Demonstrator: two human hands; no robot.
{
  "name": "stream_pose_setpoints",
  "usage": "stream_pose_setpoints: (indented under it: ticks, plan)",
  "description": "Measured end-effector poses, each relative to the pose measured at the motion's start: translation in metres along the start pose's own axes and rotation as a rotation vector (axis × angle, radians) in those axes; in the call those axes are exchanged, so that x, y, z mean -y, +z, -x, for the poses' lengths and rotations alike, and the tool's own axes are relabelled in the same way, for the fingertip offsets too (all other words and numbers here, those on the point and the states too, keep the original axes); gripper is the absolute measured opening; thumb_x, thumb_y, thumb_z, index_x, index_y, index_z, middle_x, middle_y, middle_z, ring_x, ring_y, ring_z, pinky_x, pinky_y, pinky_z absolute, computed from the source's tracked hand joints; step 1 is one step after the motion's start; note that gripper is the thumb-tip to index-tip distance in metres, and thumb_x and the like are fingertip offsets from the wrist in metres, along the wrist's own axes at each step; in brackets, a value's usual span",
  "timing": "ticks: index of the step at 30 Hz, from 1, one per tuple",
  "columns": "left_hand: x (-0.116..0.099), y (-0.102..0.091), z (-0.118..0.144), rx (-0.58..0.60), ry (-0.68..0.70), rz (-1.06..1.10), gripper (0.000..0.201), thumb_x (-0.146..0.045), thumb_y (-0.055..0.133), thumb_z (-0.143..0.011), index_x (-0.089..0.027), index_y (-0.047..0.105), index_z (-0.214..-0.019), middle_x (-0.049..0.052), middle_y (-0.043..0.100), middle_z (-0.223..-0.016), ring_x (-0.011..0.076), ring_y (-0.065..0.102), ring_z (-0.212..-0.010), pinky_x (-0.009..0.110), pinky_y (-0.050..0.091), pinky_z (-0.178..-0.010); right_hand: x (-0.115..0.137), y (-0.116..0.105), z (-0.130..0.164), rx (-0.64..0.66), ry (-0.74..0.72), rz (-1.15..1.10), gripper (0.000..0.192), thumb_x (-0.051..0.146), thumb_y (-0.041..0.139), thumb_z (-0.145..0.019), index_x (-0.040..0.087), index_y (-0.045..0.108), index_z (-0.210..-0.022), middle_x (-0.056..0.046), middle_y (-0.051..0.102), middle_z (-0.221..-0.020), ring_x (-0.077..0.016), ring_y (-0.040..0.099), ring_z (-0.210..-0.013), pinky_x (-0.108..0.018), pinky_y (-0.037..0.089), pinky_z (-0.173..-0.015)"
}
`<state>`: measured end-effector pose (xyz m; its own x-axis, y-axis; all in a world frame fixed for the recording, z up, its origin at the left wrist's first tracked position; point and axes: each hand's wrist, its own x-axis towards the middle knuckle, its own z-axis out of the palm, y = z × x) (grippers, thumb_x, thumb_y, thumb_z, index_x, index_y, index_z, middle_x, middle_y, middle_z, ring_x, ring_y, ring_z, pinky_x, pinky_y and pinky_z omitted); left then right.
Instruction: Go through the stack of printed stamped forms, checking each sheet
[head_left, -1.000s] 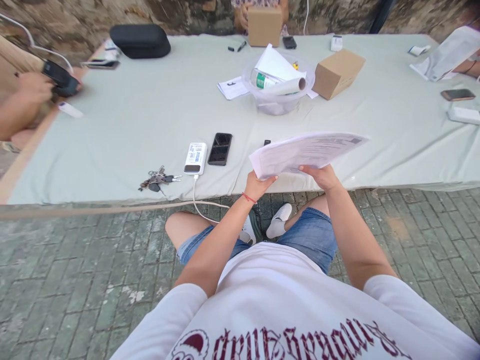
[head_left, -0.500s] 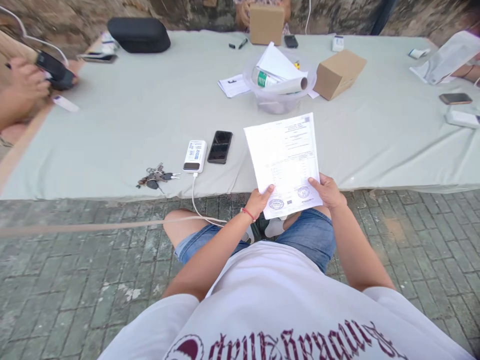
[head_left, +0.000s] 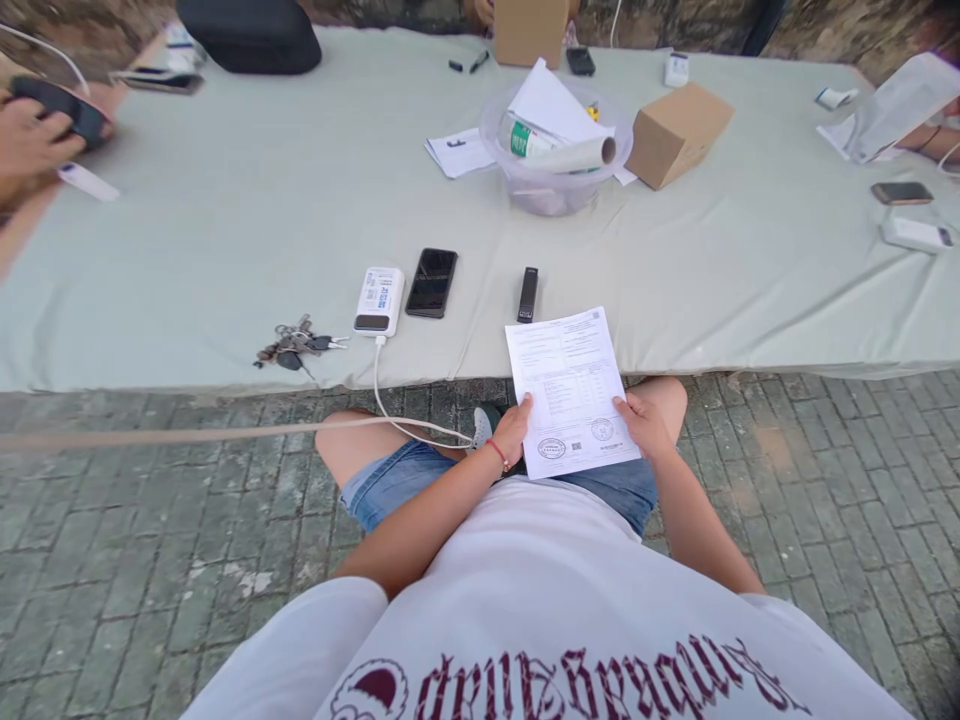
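Both hands hold one printed sheet (head_left: 571,390) over the lap, just at the near edge of the table (head_left: 225,250): the left hand (head_left: 512,430) pinches its lower left edge with the thumb on top, and the right hand (head_left: 643,425) pinches the lower right edge the same way, fingers curled under where I cannot see them. The sheet lies nearly flat, stamps at the bottom, its top edge reaching over the cloth beside a small black stick (head_left: 528,294). Further left lie a phone (head_left: 432,283), a power bank (head_left: 379,299) with its cable (head_left: 405,425) running down past the knee, and keys (head_left: 292,347). The grip sits only on the bottom corners (a light hold for thin paper), so I judge the far end could droop or catch a breeze and fold over, and a hard pinch could crease it. A knee shifting could also snag the cable and drag the power bank off the edge.
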<state>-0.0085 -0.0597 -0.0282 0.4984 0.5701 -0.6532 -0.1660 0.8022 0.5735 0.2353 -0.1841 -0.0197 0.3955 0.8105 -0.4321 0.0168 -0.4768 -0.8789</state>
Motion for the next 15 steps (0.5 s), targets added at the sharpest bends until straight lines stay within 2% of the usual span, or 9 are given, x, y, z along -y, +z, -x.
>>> stream_pose_setpoints:
  ticks: [3, 8, 15]
  plan:
    - [0.004, -0.002, 0.003, 0.022, -0.024, 0.046, 0.059, -0.062, 0.082, -0.077, -0.012, 0.076, -0.107, 0.021, 0.073, -0.13, 0.038, 0.068, -0.126, 0.056, 0.049, -0.115, 0.004, -0.001, -0.004, -0.105, 0.005, 0.058, 0.05, 0.076, 0.065, -0.081, 0.026, 0.069, -0.086, -0.001, 0.076, -0.084, -0.0297, 0.071, -0.087, -0.047, 0.06, -0.085]
    - [0.001, -0.001, 0.003, 0.028, -0.017, 0.051, 0.057, -0.062, 0.08, -0.08, -0.012, 0.077, -0.106, 0.021, 0.073, -0.129, 0.038, 0.066, -0.129, 0.055, 0.047, -0.118, 0.01, 0.002, -0.01, -0.087, -0.021, 0.018, 0.049, 0.074, 0.066, -0.082, 0.026, 0.072, -0.093, -0.003, 0.079, -0.093, -0.0307, 0.072, -0.093, -0.046, 0.061, -0.085]
    - [-0.003, -0.005, 0.002, 0.007, 0.059, 0.018, 0.053, -0.058, 0.077, -0.085, -0.011, 0.076, -0.109, 0.02, 0.074, -0.127, 0.036, 0.067, -0.128, 0.054, 0.047, -0.118, 0.012, 0.01, -0.01, -0.045, 0.052, -0.192, 0.051, 0.068, 0.076, -0.076, 0.023, 0.073, -0.1, -0.006, 0.08, -0.097, -0.0307, 0.075, -0.093, -0.044, 0.062, -0.082]
